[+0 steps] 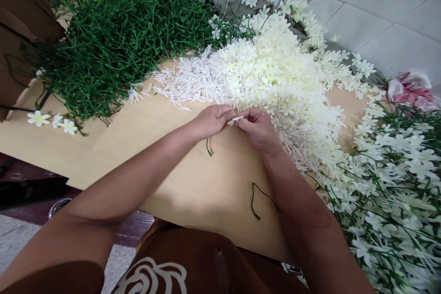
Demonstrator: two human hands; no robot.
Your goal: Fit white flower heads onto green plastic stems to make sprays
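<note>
My left hand (211, 120) is closed in a pinch, with a thin green stem (208, 146) hanging below it. My right hand (257, 126) is closed too, its fingertips meeting the left hand's on a small white flower piece (235, 120). Both hands rest over a tan board (193, 183), at the near edge of a big heap of cream-white flower heads (282, 73). A spread of thin white stamen pieces (193, 80) lies just beyond my left hand.
A large tangle of green stems (117, 36) fills the far left. Finished white flowers on green stems (396, 183) pile up at the right. A loose green stem (257, 197) lies near my right forearm. Three flowers (51, 120) sit at the left. A pink bag (411, 89) lies far right.
</note>
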